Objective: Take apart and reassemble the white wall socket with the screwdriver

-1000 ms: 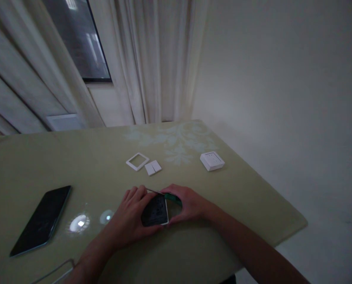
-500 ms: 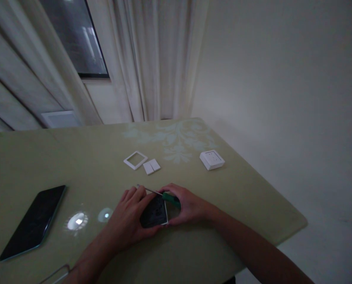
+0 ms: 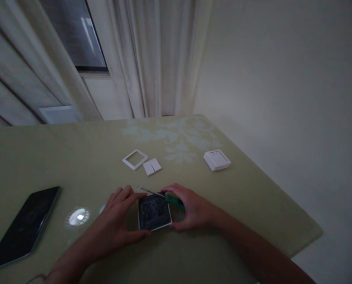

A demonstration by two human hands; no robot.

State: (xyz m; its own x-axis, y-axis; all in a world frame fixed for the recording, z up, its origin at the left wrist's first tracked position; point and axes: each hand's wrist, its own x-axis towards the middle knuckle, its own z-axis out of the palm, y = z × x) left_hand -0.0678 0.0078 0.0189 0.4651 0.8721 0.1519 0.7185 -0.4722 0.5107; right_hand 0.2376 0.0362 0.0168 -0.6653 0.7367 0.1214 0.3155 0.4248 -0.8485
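Note:
Between my hands is a square light-switch body (image 3: 154, 213), its dark inner face up and a thin white rim around it. My left hand (image 3: 117, 221) grips its left part, fingers at the far edge and thumb at the near edge. On the right side, my right hand (image 3: 195, 209) holds a screwdriver with a green handle (image 3: 175, 201), its thumb and fingertips also at the switch body's right corners. The metal shaft points left across the far edge, apart from any screw. Beyond lie a white square frame (image 3: 128, 162) and two white rocker buttons (image 3: 152, 167), side by side.
A white socket box (image 3: 217, 160) sits toward the table's right edge. At the left lies a dark tablet-like device (image 3: 23, 227). Light reflects off the pale green table (image 3: 84, 157); behind it hang curtains (image 3: 164, 59), and a wall (image 3: 276, 98) stands to the right.
My left hand has shifted left and spread wider, uncovering more of the switch body's dark face. The screwdriver stays in my right hand. The camera view has shifted slightly.

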